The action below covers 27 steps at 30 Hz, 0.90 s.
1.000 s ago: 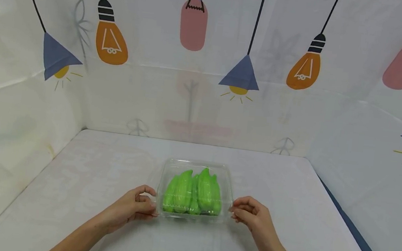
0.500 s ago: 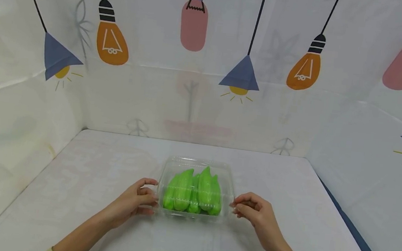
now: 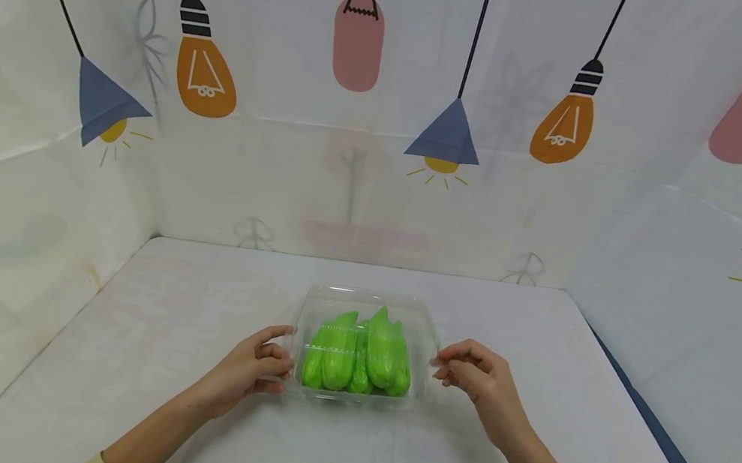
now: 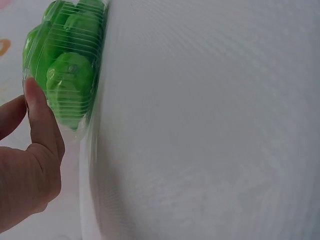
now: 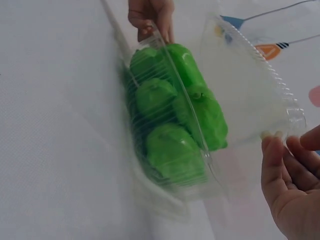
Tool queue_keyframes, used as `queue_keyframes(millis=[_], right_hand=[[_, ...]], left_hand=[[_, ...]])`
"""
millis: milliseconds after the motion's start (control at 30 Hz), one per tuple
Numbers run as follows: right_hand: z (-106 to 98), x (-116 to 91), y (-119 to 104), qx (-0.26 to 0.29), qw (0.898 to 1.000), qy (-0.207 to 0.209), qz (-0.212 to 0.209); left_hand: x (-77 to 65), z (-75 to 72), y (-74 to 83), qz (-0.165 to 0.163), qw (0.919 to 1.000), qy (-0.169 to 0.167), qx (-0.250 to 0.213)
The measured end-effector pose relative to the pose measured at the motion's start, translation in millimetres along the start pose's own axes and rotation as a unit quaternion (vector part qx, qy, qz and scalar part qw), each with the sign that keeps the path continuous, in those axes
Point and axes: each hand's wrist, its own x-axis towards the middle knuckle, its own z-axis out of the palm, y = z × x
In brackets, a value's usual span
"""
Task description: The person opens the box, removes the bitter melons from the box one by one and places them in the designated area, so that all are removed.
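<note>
A clear plastic clamshell box (image 3: pixel 360 399) stands on the white table, holding several bright green vegetables (image 3: pixel 339 356) with ribbed bodies and pointed tips, like peppers. Its clear lid (image 5: pixel 240 85) is tilted up from the base in the right wrist view. At the left side of the box, my left hand (image 3: pixel 246 371) grips the base's rim between thumb and finger; in the left wrist view its thumb (image 4: pixel 39 107) lies against the clear wall. On the other side, my right hand (image 3: pixel 482 385) pinches the lid's edge near a corner, fingertips (image 5: pixel 272 140) right at the plastic.
A white sheet printed with lamps and bulbs (image 3: pixel 207 78) hangs behind the table and along both sides. The white table (image 3: pixel 203 282) reaches back to that sheet. A dark blue strip (image 3: pixel 656 427) runs along the table's right edge.
The lid has risen from the base at its front, with my right hand moving up and slightly right. My left hand has shifted slightly upward along the box's side.
</note>
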Motion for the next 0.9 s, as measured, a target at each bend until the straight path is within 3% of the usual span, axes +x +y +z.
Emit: queue_keyframes(millis=[433, 700, 900], right_hand=[[-2, 13, -8, -0.065, 0.994, 0.057, -0.068], [1, 25, -12, -0.113, 0.982, 0.11, -0.102], [-2, 35, -15, -0.134, 0.973, 0.119, -0.145]], left_hand=[[-2.0, 1.1, 2.2, -0.003, 0.9999, -0.013, -0.003], [-2.1, 0.9, 2.7, -0.004, 0.9999, -0.015, -0.002], [-2.1, 0.4, 3.0, -0.003, 0.9998, -0.017, -0.002]])
